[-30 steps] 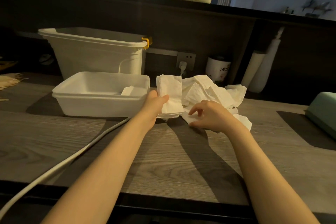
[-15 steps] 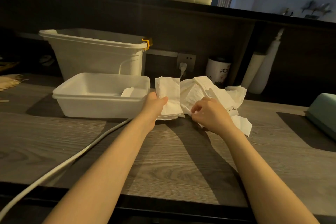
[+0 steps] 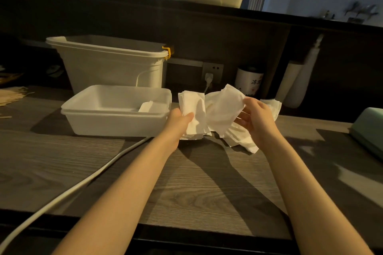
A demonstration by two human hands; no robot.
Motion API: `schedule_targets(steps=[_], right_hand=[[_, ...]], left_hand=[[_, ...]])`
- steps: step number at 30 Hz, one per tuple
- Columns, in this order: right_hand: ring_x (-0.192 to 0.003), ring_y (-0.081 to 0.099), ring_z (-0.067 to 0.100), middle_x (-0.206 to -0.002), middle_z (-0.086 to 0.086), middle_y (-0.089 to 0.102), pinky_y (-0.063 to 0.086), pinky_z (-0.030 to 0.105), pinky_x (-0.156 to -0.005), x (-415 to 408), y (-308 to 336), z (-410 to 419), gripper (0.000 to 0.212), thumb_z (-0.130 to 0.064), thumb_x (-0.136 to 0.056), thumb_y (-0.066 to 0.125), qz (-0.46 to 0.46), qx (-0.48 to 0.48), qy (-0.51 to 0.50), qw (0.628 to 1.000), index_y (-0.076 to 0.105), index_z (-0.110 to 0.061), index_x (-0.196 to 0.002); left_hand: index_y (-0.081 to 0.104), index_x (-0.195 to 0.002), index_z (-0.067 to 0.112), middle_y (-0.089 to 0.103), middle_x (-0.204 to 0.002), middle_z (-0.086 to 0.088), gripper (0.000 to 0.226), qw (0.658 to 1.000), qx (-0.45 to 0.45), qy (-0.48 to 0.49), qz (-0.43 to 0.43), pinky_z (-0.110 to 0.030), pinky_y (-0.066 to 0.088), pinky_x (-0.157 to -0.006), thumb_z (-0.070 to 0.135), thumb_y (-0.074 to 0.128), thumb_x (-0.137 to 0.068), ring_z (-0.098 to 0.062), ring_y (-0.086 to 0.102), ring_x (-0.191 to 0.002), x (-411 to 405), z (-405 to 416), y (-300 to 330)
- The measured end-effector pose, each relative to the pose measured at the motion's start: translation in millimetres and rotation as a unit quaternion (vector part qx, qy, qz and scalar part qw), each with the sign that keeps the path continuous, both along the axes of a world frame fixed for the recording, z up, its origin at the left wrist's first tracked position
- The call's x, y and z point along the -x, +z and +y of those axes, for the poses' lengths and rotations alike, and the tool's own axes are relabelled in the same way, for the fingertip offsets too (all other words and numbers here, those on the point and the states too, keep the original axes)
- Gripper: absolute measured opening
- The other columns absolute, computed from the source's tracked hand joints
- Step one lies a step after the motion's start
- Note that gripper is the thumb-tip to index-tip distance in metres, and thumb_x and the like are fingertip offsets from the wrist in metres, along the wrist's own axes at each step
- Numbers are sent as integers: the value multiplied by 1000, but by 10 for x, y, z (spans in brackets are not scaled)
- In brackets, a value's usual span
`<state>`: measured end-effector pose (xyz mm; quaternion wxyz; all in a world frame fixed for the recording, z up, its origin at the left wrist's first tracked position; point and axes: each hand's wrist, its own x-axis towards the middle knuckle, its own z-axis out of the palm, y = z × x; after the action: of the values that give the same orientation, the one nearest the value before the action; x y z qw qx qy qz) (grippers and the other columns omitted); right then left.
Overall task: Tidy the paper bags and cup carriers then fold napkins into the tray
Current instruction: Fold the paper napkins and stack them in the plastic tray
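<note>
Two bare hands work over a wood-grain surface point(image 3: 124, 172), both busy with white napkins. The left hand point(image 3: 179, 122) grips a neat stack of folded napkins point(image 3: 191, 109), thumb pressed across the front and fingers curled behind, holding the stack upright just beside the right end of the white tray point(image 3: 99, 124). The stack's lower edge sits close to the surface; I cannot tell whether it touches. The right hand point(image 3: 256, 118) pinches a single loose napkin point(image 3: 223, 107) by its right edge, fingers clamped on the paper, and the sheet hangs lifted and crumpled between the two hands. Under and behind that hand lies a messy pile of napkins point(image 3: 242, 141), spread on the surface, some corners sticking out toward the viewer.

Inside the tray, one folded napkin point(image 3: 146, 106) leans near the right wall. Behind the tray stands a larger white bin point(image 3: 112, 68) with a yellow clip point(image 3: 168, 50) at its rim. A white cable point(image 3: 72, 190) runs across the surface from the lower left toward the tray's near right corner. At the back wall there is a socket point(image 3: 212, 69) with a plug in it, and next to it a white jar point(image 3: 249, 82) with dark characters. A pale green object point(image 3: 369, 128) sits at the far right edge.
</note>
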<state>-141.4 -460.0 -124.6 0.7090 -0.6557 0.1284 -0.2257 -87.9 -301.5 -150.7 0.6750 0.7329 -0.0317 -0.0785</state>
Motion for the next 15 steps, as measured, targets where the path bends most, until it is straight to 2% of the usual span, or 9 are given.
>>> schedule_targets(steps=[3, 6, 10, 12, 15], right_hand=[[-87, 65, 20, -107, 10, 61, 57, 28, -67, 34, 37, 9, 26, -18, -98, 44, 2, -93, 47, 995, 45, -10, -122], [-77, 66, 15, -97, 6, 63, 54, 23, -56, 66, 50, 53, 27, -20, -98, 42, 15, -123, 116, 985, 46, -10, -123], [-85, 63, 16, -109, 7, 61, 53, 23, -55, 58, 23, 127, 31, -22, -98, 45, 53, -77, 144, 985, 42, -16, -128], [-93, 62, 19, -114, 7, 60, 53, 26, -61, 25, -22, 156, 24, -24, -98, 46, 72, -35, 123, 989, 42, -20, -122], [-97, 61, 19, -110, 2, 59, 53, 28, -69, -18, -98, 162, 9, -27, -99, 45, 84, 30, 71, 993, 44, -24, -107]], left_hand=[[42, -130, 9, 52, -129, -9, 36, 1000, 21, -13, 14, -39, 45, -93, 14, 49, -95, -26, 50, -118, 4, -7, 17], [42, -131, 13, 55, -122, -9, 36, 994, 71, -37, 70, -41, 46, -91, 12, 49, -95, -24, 53, -108, 38, 5, 29], [56, -115, 19, 64, -97, -8, 22, 969, 128, -126, 171, -38, 52, -73, 20, 49, -95, -25, 61, -91, 132, 35, 54], [57, -108, 21, 65, -93, -7, 16, 955, 152, -167, 191, -37, 53, -70, 24, 48, -95, -23, 63, -86, 165, 39, 59], [56, -111, 23, 66, -91, -5, 23, 944, 176, -209, 186, -33, 52, -65, 34, 42, -97, -20, 64, -82, 181, 19, 64]])
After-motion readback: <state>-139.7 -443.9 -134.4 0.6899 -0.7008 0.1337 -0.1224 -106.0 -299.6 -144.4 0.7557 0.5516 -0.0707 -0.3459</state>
